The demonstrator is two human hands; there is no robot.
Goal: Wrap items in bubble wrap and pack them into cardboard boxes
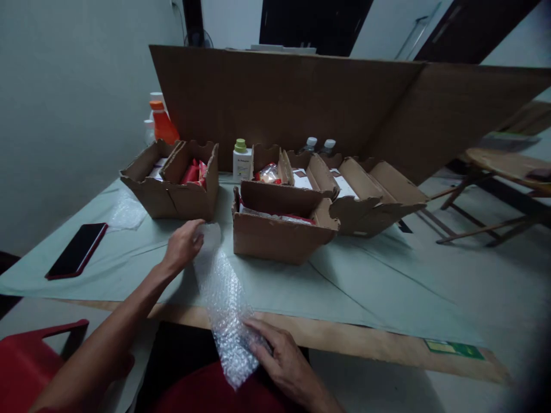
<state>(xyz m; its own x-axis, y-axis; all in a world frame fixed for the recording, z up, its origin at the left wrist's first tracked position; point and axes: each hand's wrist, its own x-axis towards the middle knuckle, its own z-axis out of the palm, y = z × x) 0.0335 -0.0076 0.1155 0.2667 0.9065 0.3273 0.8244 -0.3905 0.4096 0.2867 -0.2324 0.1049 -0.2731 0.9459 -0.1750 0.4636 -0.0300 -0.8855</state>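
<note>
The left hand (183,245) reaches out over the table (387,275) and pinches the far end of a strip of bubble wrap (224,304) between thumb and fingers, just in front of the cardboard boxes. The right hand (279,358) lies close to the body at the table's near edge, fingers spread and pressed flat on the near end of the same strip, holding it down rather than clenching it. The bubble wrap runs between the two hands, from the pale sheet covering the table down over the wooden edge toward the person's lap.

Just beyond the left hand stands an open cardboard box (172,180) split into two compartments, the right one holding red packets (194,172). To its right sits a lower box (279,226), and behind that a row of further open boxes (361,195). A white bottle with a green cap (241,159) stands between the boxes, and an orange bottle (162,123) stands behind the left box. A dark phone (77,250) lies flat on the table, well to the left of the left hand. A tall cardboard sheet (301,97) stands upright behind everything
</note>
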